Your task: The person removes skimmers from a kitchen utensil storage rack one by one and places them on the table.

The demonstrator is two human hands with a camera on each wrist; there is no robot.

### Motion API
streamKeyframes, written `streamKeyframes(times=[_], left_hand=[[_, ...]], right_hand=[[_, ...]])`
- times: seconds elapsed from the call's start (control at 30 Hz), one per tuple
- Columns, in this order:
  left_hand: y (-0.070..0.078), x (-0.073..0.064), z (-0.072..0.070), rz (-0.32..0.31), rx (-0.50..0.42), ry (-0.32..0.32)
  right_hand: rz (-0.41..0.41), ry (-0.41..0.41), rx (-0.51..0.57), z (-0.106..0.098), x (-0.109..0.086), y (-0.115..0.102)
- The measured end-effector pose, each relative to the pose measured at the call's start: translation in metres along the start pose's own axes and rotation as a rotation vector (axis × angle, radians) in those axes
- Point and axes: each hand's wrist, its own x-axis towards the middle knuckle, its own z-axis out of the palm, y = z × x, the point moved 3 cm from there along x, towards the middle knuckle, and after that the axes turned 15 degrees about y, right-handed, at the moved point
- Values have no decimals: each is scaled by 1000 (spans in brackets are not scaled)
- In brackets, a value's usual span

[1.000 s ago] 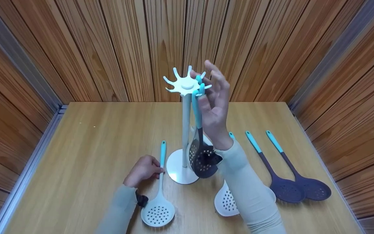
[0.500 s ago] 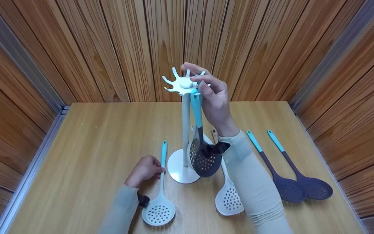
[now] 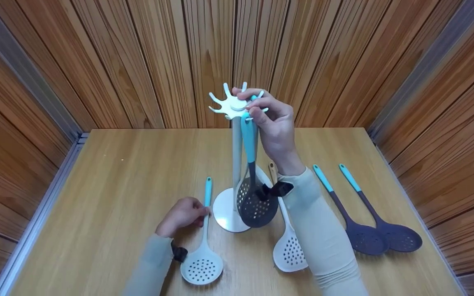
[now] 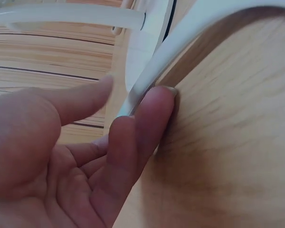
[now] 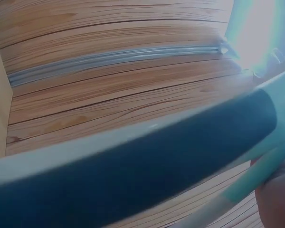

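In the head view, my left hand (image 3: pixel 184 214) holds the pale skimmer (image 3: pixel 201 266) by its turquoise-tipped handle, the skimmer's bowl flat on the table. The left wrist view has the fingers (image 4: pixel 152 114) against that pale handle (image 4: pixel 152 76). My right hand (image 3: pixel 276 123) is at the top of a white utensil rack (image 3: pixel 238 105), fingers bent over its prongs and thumb beside one. From the rack hangs a dark perforated skimmer (image 3: pixel 259 211) with a turquoise handle, another perforated utensil partly hidden behind it. The right wrist view shows a large blurred dark handle (image 5: pixel 142 166).
A white perforated turner (image 3: pixel 289 253) lies right of the rack's round base (image 3: pixel 226 218), partly under my right forearm. Two dark perforated spoons, a nearer one (image 3: pixel 366 240) and an outer one (image 3: pixel 403 238), overlap at the right. Wooden panels (image 3: pixel 150 61) enclose the table.
My right hand's spread fingers have come down over the rack's top. The prongs have turned slightly, and the hanging utensils have swung a little left. My left hand stays on the skimmer.
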Motion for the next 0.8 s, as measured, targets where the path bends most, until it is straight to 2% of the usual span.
streamKeyframes(times=[0.27, 0.37, 0.43, 0.5, 0.63, 0.8], left_hand=[[6, -3, -15, 19, -12, 77], [13, -5, -23, 58, -26, 88], [21, -8, -28, 106, -38, 92], [32, -13, -31, 174, -61, 97], [59, -27, -37, 361, -137, 107], [98, -52, -39, 667, -250, 118]], right_hand=[[-104, 60, -128, -1, -7, -3], [-129, 76, -180, 0, -10, -3], [-144, 93, -210, 1, -11, -3], [-157, 112, -230, 2, -12, -3], [-185, 149, -261, 5, -15, -4], [-215, 172, -290, 11, -18, -5]])
